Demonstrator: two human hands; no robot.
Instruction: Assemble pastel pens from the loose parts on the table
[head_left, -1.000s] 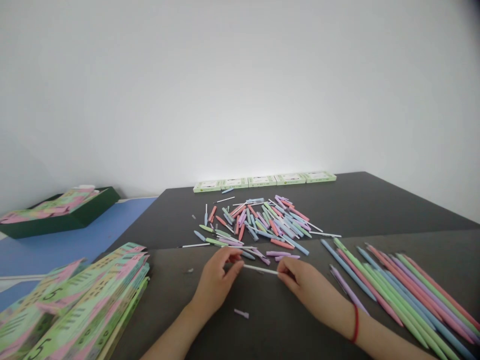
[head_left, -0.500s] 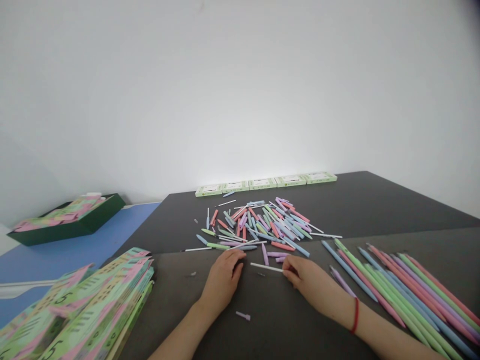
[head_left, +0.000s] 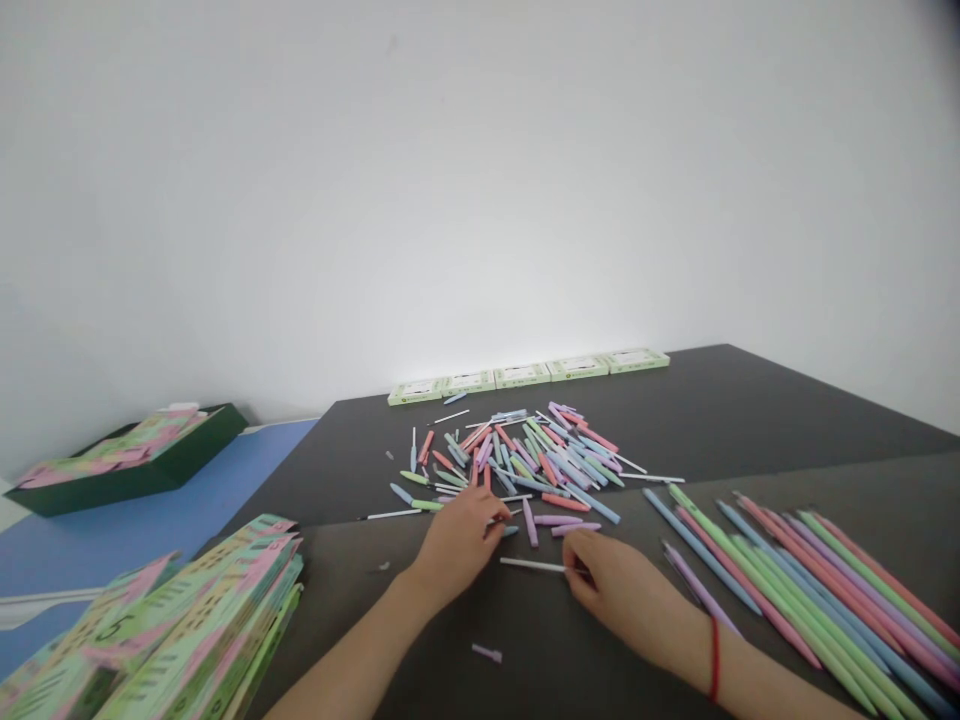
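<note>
Between the thumb and fingers of my right hand (head_left: 619,590) is one end of a white refill (head_left: 531,565), which points left. My left hand (head_left: 461,535) reaches to the near edge of the pile of pastel pen parts (head_left: 540,455). Its fingertips are pinched around a small piece, perhaps a blue pen part (head_left: 510,530), partly hidden by the fingers. Purple pen parts (head_left: 530,522) lie just beyond my hands. A small purple piece (head_left: 487,653) rests on the dark table nearer to me.
Assembled-looking long pens (head_left: 795,580) lie in a row at the right. Printed packets (head_left: 202,620) are stacked at the near left. A dark green box (head_left: 127,480) holding more packets stands on a blue surface (head_left: 217,480). Flat green-and-white boxes (head_left: 521,375) line the back edge.
My left hand has moved slightly up and right to the pile's near edge, its fingers now closed around something. My right hand has shifted slightly down, keeping the white refill.
</note>
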